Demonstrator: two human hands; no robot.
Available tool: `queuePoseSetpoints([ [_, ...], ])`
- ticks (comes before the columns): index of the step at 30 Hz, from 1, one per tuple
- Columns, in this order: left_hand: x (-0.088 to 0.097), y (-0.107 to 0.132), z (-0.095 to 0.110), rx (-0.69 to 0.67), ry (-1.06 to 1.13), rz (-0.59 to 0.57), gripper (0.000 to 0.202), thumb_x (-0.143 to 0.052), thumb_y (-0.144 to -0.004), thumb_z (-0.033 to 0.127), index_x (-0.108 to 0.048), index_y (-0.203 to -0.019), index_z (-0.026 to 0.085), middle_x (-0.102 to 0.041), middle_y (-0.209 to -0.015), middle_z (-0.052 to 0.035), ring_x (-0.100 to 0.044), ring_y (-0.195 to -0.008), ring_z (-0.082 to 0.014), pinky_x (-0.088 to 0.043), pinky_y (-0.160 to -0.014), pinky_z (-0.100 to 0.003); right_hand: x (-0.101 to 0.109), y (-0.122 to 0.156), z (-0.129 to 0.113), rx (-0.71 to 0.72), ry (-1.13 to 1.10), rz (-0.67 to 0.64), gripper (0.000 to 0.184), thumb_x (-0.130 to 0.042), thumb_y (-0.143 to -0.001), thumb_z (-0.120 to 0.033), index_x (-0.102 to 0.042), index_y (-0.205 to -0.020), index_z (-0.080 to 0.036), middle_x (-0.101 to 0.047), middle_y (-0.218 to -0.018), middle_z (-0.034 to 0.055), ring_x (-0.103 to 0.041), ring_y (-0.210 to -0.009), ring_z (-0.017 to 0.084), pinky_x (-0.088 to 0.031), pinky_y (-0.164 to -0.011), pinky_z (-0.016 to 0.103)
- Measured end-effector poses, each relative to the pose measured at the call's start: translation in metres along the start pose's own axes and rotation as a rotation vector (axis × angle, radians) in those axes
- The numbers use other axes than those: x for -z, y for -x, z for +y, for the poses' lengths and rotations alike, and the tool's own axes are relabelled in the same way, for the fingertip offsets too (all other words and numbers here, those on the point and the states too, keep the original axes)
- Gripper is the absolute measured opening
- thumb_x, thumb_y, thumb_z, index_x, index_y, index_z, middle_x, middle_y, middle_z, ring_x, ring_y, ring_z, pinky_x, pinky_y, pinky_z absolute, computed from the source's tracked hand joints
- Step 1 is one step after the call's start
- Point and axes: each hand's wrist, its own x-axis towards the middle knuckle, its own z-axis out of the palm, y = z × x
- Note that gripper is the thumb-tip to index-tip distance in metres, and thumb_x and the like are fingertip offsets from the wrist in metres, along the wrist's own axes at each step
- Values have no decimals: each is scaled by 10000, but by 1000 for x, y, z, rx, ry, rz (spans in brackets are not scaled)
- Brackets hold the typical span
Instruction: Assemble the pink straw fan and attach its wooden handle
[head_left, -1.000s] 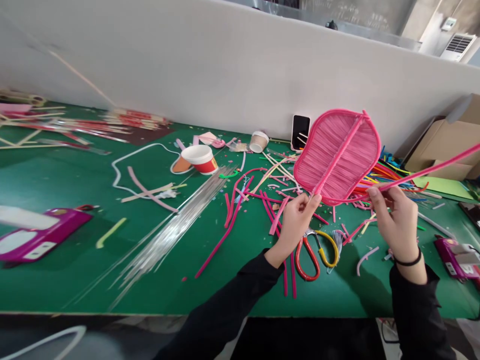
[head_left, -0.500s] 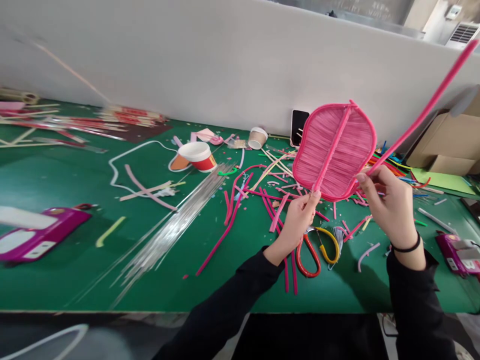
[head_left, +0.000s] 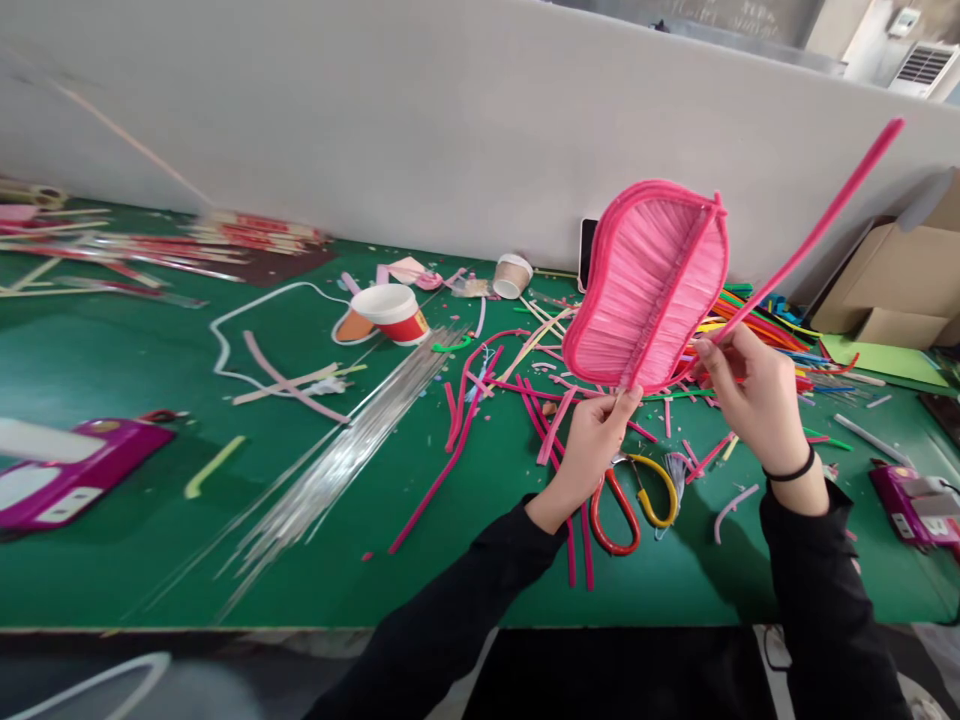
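A pink leaf- or petal-shaped piece (head_left: 637, 280), edged in fuzzy pipe cleaner with a central rib, stands raised above the table. My left hand (head_left: 596, 440) pinches it at the base of the rib. Between the thumb and fingers of my right hand (head_left: 757, 410) is a pink pipe cleaner (head_left: 832, 215), which runs along the lower right edge of the piece and sticks out to the upper right. Below my hands lie scissors (head_left: 619, 515) with one red and one yellow handle, beside loose pink pipe cleaners (head_left: 450, 470).
On the green table (head_left: 300, 590) lie a bundle of thin metal wires (head_left: 337, 470), a paper cup (head_left: 394, 312), a smaller cup (head_left: 512, 275) and purple devices (head_left: 82, 470) (head_left: 919, 505) at both sides. A cardboard box (head_left: 889, 275) and coloured pipe cleaners (head_left: 772, 335) sit at right.
The pink piece has turned and tilted in my left hand, showing its face at another angle. My right hand has shifted slightly left, and the pipe cleaner's free end has come lower.
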Motion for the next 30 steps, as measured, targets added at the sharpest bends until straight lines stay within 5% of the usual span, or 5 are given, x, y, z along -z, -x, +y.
queuePoseSetpoints([
  [9, 4, -1, -4, -87, -172, 3, 277, -574, -906, 472, -513, -846, 208, -269, -544, 99, -238, -442, -72, -170, -438, -233, -3, 3, 2, -5, -74, 35, 257, -533, -961, -375, -507, -756, -223, -627, -634, -12, -625, -573, 131, -437, -531, 238],
  [23, 0, -2, -3, -34, -18, 46, 537, -586, -851, 625, -323, -621, 218, -219, -530, 85, -219, -439, -69, -169, -418, -251, -10, 22, 3, -102, -176, 78, 247, -544, -954, -387, -524, -765, -230, -616, -604, -34, -603, -542, 122, -472, -560, 259],
  [30, 0, -1, 1, -22, -23, 60, 573, -593, -827, 658, -313, -591, 218, -229, -486, 83, -209, -427, -70, -152, -426, -272, -10, 5, 0, -58, -208, 10, 271, -524, -959, -409, -489, -755, -235, -601, -588, -33, -585, -504, 119, -441, -507, 248],
])
